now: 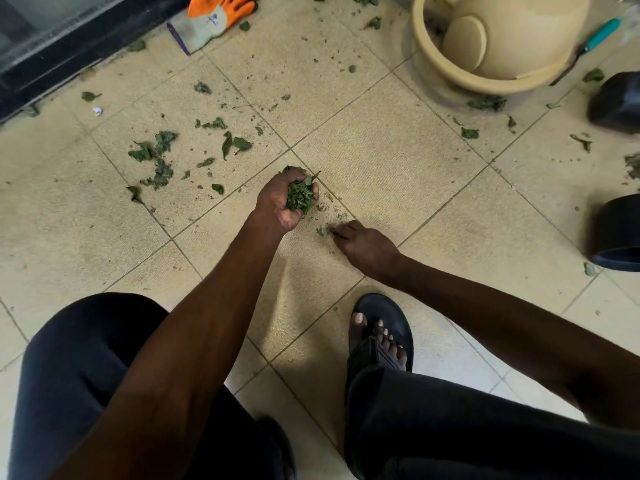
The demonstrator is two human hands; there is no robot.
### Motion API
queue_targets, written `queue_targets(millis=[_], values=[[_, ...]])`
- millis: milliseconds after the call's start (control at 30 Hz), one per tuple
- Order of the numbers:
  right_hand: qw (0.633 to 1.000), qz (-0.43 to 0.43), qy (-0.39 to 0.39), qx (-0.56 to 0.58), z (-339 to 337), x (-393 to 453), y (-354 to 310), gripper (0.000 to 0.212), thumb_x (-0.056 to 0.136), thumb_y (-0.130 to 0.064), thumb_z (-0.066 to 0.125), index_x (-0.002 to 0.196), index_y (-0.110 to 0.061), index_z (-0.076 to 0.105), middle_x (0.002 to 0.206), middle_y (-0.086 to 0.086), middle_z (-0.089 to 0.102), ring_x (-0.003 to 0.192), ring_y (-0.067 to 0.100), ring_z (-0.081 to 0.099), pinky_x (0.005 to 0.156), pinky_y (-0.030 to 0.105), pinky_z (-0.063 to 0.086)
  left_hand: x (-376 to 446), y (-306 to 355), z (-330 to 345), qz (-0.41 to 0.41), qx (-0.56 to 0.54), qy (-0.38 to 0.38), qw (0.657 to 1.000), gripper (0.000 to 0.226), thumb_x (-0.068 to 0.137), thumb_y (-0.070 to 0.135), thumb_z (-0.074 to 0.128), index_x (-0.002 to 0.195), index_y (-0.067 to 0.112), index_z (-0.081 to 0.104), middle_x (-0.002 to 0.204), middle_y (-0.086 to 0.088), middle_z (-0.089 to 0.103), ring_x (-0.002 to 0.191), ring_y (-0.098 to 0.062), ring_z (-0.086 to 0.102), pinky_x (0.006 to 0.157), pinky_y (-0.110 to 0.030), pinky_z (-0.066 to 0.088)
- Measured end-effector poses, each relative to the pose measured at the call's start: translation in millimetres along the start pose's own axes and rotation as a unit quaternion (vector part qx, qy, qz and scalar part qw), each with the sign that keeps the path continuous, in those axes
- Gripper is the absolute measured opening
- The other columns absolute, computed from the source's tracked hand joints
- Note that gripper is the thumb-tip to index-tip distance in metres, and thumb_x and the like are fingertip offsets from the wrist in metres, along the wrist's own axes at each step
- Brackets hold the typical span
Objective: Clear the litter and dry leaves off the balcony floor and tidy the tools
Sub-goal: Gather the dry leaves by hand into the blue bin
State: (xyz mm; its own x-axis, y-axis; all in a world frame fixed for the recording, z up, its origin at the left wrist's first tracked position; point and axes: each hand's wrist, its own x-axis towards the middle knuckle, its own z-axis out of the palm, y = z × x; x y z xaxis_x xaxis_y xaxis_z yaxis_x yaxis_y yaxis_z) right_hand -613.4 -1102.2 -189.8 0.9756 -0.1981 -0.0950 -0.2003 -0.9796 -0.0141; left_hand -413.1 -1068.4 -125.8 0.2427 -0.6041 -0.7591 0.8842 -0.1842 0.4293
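Observation:
My left hand (278,199) is cupped around a handful of green leaves (300,195), held just above the beige tiled floor (398,161). My right hand (363,245) reaches down beside it, fingertips pinching small leaf bits (323,231) on the tile. More loose leaves (156,157) lie scattered to the left, and others (486,102) sit near the pot. An orange and grey work glove (214,19) lies at the top left. A teal-handled hand tool (588,43) leans by the pot at the top right.
A beige plant pot (460,72) lies tipped at the top right. Two black pots (616,102) (616,233) stand along the right edge. A dark sliding-door frame (69,46) runs along the top left. My sandalled foot (381,334) rests below the hands.

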Motion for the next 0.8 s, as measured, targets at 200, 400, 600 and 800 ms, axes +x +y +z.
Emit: queue_targets(millis=[200,400,600,800], values=[[0.999,0.044,0.009,0.03,-0.2,4.1,-8.2,0.014,0.085,-0.001,0.06,0.095,0.001,0.07,0.098,0.015,0.068,0.085,0.027,0.064,0.057,0.032,0.055,-7.5,-1.3,-1.7,-0.005,-0.001,0.006,1.0,0.018,0.091,-0.003,0.049,0.075,0.004,0.052,0.058,-0.009,0.059,0.057,-0.021,0.057,0.056,-0.025,0.053],[0.638,0.492,0.156,0.572,-40.2,21.4,48.2,0.02,0.085,0.007,0.065,0.101,-0.001,0.075,0.083,0.008,0.074,0.059,0.009,0.065,0.06,0.013,0.05,-8.8,-3.3,-10.4,0.001,0.011,0.009,1.0,0.018,0.091,-0.003,0.05,0.075,0.005,0.053,0.067,-0.011,0.055,0.056,-0.022,0.057,0.054,-0.026,0.053],[0.377,0.443,0.093,0.808,-82.2,35.5,53.3,0.026,0.087,0.017,0.053,0.102,0.002,0.068,0.098,0.011,0.07,0.082,0.019,0.07,0.07,0.023,0.059,-7.1,-17.2,-12.1,-0.028,0.071,0.015,0.997,0.015,0.092,0.001,0.051,0.079,0.007,0.052,0.075,-0.012,0.057,0.057,-0.021,0.059,0.044,-0.022,0.052],[0.776,0.386,0.164,0.471,-103.3,62.2,-9.6,0.027,0.086,0.006,0.059,0.104,-0.007,0.075,0.105,0.007,0.074,0.086,0.012,0.069,0.087,0.028,0.054,-5.5,-32.6,-1.7,-0.01,0.052,0.007,0.999,0.013,0.095,0.01,0.052,0.093,0.004,0.064,0.087,-0.013,0.07,0.074,-0.025,0.067,0.069,-0.033,0.055]])
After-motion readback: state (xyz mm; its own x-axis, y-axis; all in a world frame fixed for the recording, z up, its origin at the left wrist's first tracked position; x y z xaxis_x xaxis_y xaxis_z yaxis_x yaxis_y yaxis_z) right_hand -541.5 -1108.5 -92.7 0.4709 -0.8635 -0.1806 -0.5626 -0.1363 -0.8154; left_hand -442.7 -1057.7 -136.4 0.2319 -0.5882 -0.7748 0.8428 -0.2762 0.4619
